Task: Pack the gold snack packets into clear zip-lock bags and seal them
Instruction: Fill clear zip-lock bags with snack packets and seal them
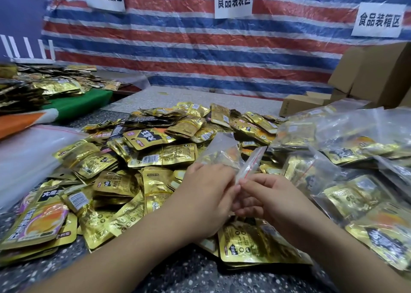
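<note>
Your left hand (206,194) and right hand (266,194) pinch the bag (224,152) at its zip strip, both grips closed on it. You hold it upright so the packets stay inside for sealing.

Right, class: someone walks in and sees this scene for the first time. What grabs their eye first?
First, the heap of gold snack packets across the middle of the speckled table. Next, the left hand and right hand pinching a clear zip-lock bag at centre. Behind hangs a red, white and blue striped tarp with three paper signs.
</note>
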Demonstrator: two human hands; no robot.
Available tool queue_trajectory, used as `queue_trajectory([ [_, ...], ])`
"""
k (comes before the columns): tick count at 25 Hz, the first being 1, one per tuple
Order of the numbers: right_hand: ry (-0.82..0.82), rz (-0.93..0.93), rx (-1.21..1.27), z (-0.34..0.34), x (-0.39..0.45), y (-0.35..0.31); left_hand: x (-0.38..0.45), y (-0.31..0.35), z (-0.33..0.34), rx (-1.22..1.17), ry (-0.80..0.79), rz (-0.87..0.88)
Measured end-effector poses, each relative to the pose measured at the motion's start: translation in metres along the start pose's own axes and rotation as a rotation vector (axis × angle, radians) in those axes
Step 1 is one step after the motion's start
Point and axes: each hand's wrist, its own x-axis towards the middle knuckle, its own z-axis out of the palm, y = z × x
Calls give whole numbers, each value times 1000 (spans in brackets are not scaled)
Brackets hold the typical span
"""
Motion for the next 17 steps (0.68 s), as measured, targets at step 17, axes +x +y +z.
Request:
queue_trajectory([
  [17,26,-194,-320,3,-5,1,-4,-2,-7,-100,-49,16],
])
